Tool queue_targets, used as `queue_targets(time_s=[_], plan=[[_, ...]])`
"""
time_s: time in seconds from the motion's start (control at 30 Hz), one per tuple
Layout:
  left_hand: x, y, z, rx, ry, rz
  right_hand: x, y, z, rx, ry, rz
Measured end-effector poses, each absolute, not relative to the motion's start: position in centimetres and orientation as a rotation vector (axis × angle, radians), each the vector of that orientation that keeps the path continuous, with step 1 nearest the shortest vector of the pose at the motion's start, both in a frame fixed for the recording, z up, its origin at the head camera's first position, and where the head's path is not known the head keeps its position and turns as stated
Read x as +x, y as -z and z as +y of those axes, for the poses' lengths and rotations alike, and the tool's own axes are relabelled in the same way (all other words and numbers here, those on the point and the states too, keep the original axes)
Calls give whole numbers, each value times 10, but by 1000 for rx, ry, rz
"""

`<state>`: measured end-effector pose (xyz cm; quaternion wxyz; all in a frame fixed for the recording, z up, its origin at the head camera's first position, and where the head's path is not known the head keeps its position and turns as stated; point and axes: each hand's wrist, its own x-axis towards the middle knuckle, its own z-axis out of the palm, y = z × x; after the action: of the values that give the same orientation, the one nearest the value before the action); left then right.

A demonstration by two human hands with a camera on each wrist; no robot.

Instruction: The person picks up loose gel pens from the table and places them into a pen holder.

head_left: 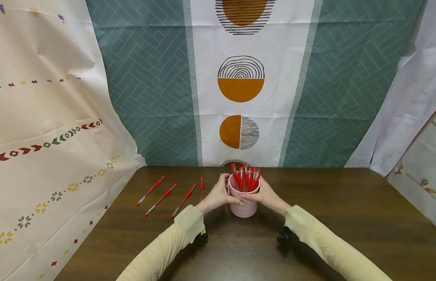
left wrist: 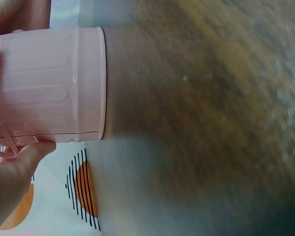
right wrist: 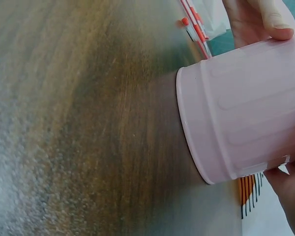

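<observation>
A pink metal pail [head_left: 243,210] stands upright near the back edge of the table, with several red gel pens [head_left: 252,180] inside, caps up. My left hand [head_left: 218,195] grips its left side, thumb across the front near the rim. From the other side my right hand [head_left: 269,198] holds it the same way, the two thumbs nearly meeting. In the left wrist view, a thin wire handle [left wrist: 9,140] hangs by the left fingers at the pail's ribbed wall. The right wrist view shows the pail's base [right wrist: 191,128] close against the tabletop; the far fingers are partly hidden.
Several loose red pens [head_left: 161,200] lie spread on the table [head_left: 326,218], left of the pail. One pen [head_left: 201,186] is right beside my left hand, partly covered by it. A patterned cloth [head_left: 161,97] hangs behind the table; a cream cloth [head_left: 63,156] drapes along the left.
</observation>
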<state>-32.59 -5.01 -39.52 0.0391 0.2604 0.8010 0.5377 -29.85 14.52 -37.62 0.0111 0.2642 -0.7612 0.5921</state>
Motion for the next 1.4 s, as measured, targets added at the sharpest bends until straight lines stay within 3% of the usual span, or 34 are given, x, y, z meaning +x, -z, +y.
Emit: queue_targets(time_s=[0.3,0.73,1.03,1.4], plan=[[-325,397,-49,819,-1648,2439,-294,377,147,723,-1817,-2450],[-323,392,-53,867,-1662,2396,-301,380,146,783,-1808,-2406],[-324,368,-78,909,-1696,2322,-317,404,149,671,-1795,-2417],[-337,348,-120,756,-1696,2591,-304,388,146,650,-1835,-2440]])
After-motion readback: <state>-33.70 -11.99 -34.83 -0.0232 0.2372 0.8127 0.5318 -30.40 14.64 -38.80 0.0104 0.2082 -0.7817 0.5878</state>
